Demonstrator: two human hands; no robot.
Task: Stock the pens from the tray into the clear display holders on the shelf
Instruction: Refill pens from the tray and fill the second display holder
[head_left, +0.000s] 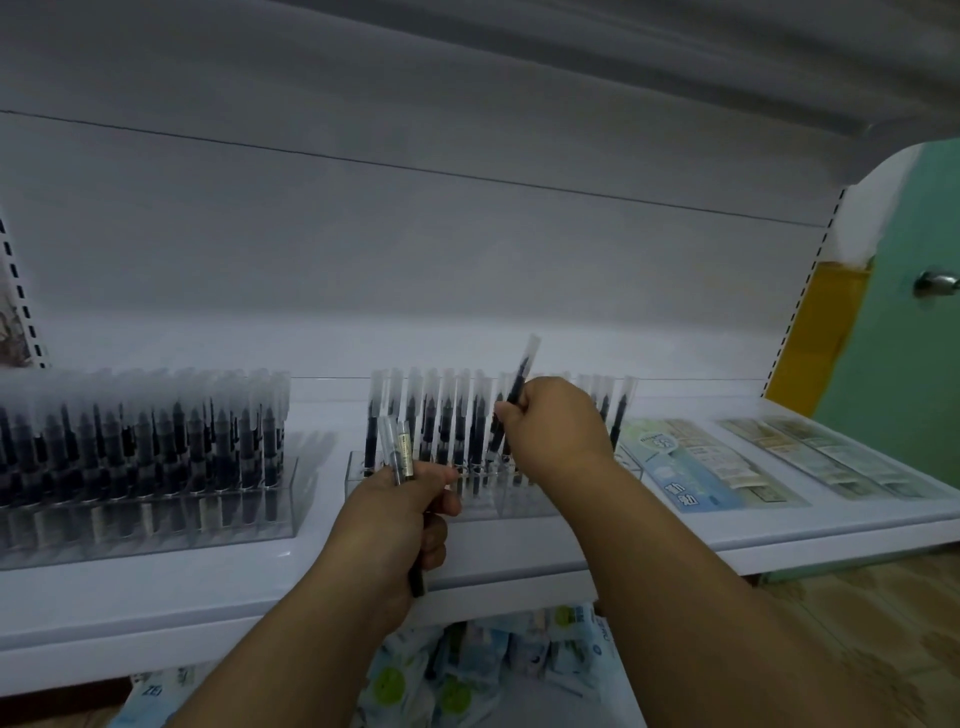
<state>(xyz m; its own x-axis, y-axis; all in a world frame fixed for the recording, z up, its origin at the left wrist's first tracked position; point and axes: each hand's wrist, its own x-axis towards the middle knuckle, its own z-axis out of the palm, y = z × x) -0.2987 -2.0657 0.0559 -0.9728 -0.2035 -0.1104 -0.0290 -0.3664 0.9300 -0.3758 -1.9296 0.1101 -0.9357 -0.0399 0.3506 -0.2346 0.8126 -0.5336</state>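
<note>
Lowering one pen toward the half-filled clear holder on the shelf

On the white shelf (519, 551) stand two clear holders: the left holder (150, 499) looks packed with pens, while the middle holder (498, 499) has pens in its back rows and free slots in front, just below both hands. The right hand (556, 426) is nearer to these slots; it pinches a single pen (522, 371) whose long axis is almost upright, cap leaning up and to the right, lower end pointing down at the holder. The left hand (400, 514), nearer to the person, grips a small bundle of spare pens (400, 449), caps up. No tray is in view
</note>
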